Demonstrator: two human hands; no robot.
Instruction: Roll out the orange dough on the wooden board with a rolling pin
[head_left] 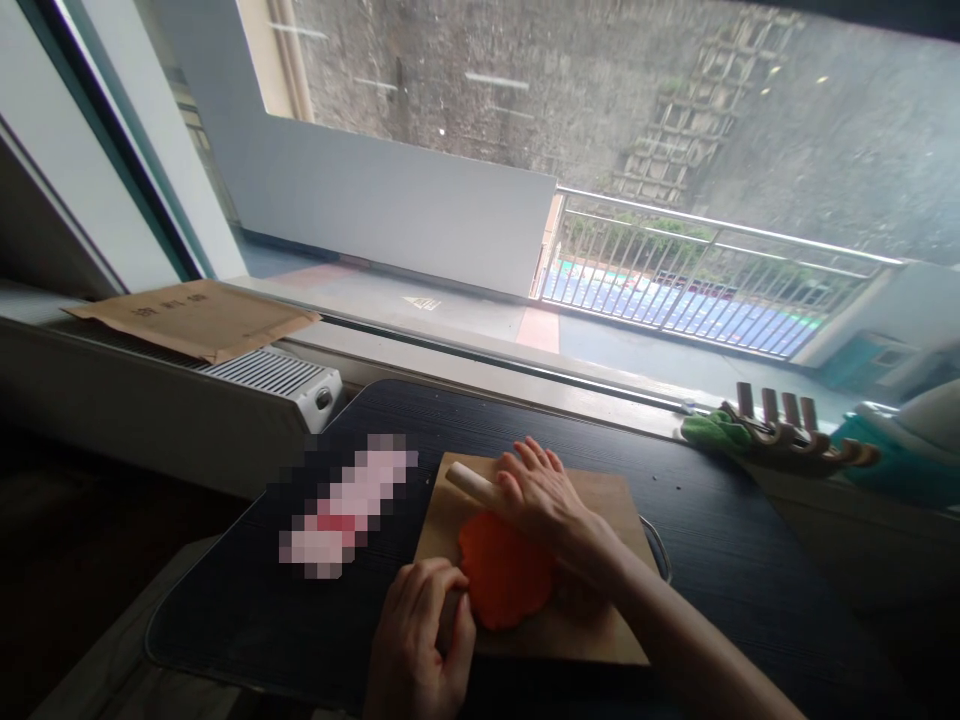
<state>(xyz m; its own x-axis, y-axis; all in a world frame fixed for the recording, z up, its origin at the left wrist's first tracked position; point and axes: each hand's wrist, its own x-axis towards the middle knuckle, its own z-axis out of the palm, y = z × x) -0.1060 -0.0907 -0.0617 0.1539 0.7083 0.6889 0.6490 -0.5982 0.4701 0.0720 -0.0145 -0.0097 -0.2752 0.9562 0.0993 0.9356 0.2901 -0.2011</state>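
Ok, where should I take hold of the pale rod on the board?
Probably by the rod's exposed left end, coming from the left: that end sticks out past the right hand, which hides the other end, and the orange sheet lies on its near side.

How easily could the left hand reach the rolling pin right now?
Yes, probably easily: the rolling pin has one end sticking out from under the right hand, with bare board between it and the left hand.
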